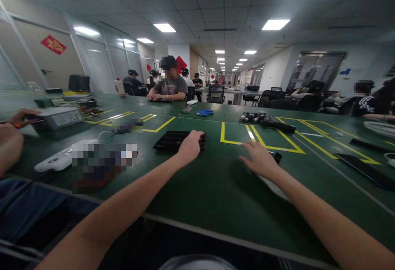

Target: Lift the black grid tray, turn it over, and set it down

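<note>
A flat black ribbed object [168,139], like a tray or panel, lies on the green table in front of me. My left hand [189,146] is closed over its right end; most of the fingers are hidden behind the hand. Over the table to the right, my right hand [259,157] has its fingers spread and nothing in them. Beside that wrist a small dark, shiny object [277,155] shows in part. Something pale and partly hidden lies under the forearm, too covered to name.
Yellow tape [231,141] marks the green table [216,196]. A blue cloth-like item [205,112] and black cables [254,117] lie farther back. At left are a white power strip [55,161], a grey box [60,118] and another person's hand [24,118]. A person [169,83] sits opposite.
</note>
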The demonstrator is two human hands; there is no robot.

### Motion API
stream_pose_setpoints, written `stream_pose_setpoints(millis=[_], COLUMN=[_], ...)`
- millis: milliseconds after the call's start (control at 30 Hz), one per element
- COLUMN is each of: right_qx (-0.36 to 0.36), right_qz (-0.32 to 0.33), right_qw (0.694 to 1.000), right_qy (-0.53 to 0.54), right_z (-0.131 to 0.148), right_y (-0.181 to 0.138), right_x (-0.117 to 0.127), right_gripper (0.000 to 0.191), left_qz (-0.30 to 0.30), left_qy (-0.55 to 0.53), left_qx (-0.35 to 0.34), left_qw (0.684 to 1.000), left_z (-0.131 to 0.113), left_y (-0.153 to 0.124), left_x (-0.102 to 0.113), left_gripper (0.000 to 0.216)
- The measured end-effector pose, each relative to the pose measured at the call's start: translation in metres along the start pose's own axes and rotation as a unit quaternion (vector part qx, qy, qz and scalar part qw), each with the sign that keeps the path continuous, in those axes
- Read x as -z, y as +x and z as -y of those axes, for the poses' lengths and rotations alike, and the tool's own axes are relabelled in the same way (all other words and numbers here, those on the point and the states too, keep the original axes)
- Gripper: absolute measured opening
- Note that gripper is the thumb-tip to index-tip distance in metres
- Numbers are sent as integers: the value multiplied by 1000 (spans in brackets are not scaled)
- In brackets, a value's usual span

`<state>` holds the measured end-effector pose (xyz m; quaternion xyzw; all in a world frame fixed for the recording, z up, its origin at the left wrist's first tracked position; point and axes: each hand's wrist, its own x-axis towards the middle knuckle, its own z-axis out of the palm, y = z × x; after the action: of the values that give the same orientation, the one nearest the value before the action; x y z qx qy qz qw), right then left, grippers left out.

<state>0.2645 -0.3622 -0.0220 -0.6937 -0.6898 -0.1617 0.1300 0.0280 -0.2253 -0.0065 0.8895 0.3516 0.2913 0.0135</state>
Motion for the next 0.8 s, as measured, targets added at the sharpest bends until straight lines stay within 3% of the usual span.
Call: stream_pose_setpoints(millis=[133,267,333,433,567,700,800], right_qx=[63,65,63,48,84,162,131], right_qz=[54,86,80,22,-75,-18,27], right_qw=[995,990,990,991,974,950,945], right_qy=[51,88,98,123,196,267,299], right_z=[25,26,25,31,60,86,92], right_y=[-3,-4,-3,-3,-11,-24,-26], right_x=[-9,-16,-17,-12,5,16,17], right_gripper=[38,34,34,38,41,36,36], left_qz=[95,185,181,125,95,95,99], left_qy=[-65,-57,-46,-12,32,41,56], left_qx=[-188,-230,-229,-247,-370,-497,-533], left_qw=[975,954,955,961,923,861,838], left_z=[-31,-34,-33,-38,-59,-75,-78], left_y=[-19,-23,-22,-25,-39,-55,-60], left_x=[-26,-37,-35,-29,-26,-33,-35], left_gripper=[47,46,40,32,29,24,25])
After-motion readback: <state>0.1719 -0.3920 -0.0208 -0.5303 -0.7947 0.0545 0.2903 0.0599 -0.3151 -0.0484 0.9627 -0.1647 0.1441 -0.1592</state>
